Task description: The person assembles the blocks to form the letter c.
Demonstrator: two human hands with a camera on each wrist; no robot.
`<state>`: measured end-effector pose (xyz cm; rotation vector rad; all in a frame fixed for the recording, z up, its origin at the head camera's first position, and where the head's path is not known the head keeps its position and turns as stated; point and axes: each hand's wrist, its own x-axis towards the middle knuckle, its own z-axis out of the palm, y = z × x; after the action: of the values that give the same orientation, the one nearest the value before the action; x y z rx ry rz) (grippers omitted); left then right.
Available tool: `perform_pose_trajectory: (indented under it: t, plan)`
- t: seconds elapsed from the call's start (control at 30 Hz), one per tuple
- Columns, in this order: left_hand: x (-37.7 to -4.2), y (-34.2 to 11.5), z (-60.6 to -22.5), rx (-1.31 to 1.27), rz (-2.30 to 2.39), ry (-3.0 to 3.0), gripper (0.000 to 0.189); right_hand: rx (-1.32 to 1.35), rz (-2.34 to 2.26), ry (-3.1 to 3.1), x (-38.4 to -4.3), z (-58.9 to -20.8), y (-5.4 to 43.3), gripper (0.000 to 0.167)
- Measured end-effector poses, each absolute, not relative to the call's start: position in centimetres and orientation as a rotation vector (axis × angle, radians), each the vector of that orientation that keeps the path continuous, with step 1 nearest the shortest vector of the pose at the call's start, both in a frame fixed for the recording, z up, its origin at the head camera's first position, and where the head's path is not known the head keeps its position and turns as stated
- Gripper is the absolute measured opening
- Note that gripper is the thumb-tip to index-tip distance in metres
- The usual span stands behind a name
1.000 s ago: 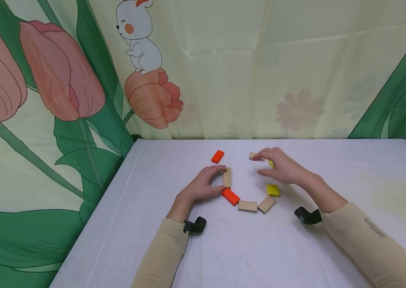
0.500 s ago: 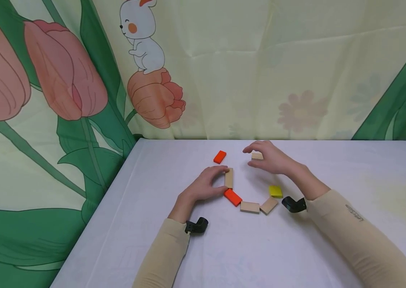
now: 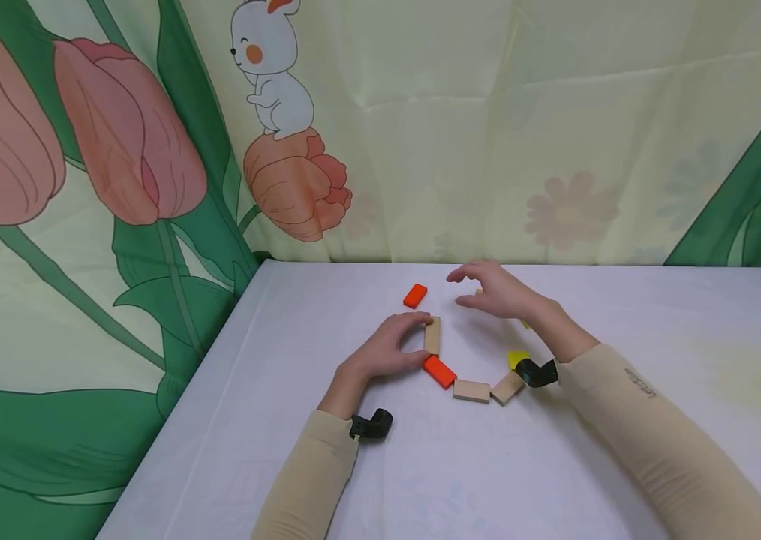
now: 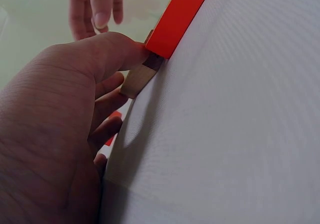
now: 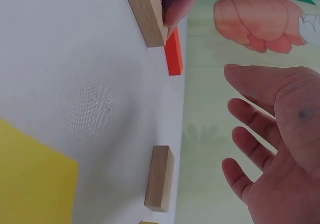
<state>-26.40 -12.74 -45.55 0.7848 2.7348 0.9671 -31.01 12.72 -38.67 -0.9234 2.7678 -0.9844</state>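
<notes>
- Your left hand point(image 3: 390, 345) pinches the held wooden block point(image 3: 432, 337), thumb at its near end, a fingertip at its far end.
- Your right hand point(image 3: 498, 291) is loosely spread with a wide gap between thumb and fingers; it holds nothing and hovers over the far part of the table point(image 3: 421, 465).
- The held wooden block lies at the left end of a curved row, touching or all but touching the near orange block point(image 3: 440, 372).
- To settle it well, I'd press lightly and evenly, sliding rather than lifting; your thumb is right at the joint, so a hard push could knock the near orange block askew.
- I'd carry your right wrist high: its black camera point(image 3: 537, 373) covers part of the yellow block point(image 3: 518, 358) in the head view.
- The held wooden block's long axis runs near to far, almost straight away from you.
- The near orange block slants from far left to near right; the middle wooden block point(image 3: 471, 391) lies side to side; the slanted wooden block point(image 3: 507, 388) points far right.
</notes>
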Motion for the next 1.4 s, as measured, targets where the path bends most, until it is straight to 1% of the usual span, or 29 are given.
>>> perform_pose_trajectory:
  t: [0.37,0.63,0.87,1.17,1.4]
  plan:
    - [-26.4,-12.8,-45.5,0.793,0.978,2.724,0.058,-1.010,-1.012,2.751,-33.0,-39.5,11.4,0.038]
    - [-26.5,-12.9,-45.6,0.816,0.965,2.730,0.058,-0.972,-1.055,2.692,-33.5,-40.2,10.6,0.039]
    - [-26.5,-12.9,-45.5,0.856,0.981,2.730,0.058,-1.009,-1.059,2.676,-34.2,-40.7,9.7,0.039]
    - [-26.6,-12.9,-45.6,0.848,0.981,2.731,0.057,-1.040,-1.018,2.670,-34.8,-40.9,8.9,0.038]
    - [-26.8,-12.9,-45.7,0.861,0.973,2.732,0.057,-1.038,-0.993,2.645,-35.3,-40.8,8.4,0.041]
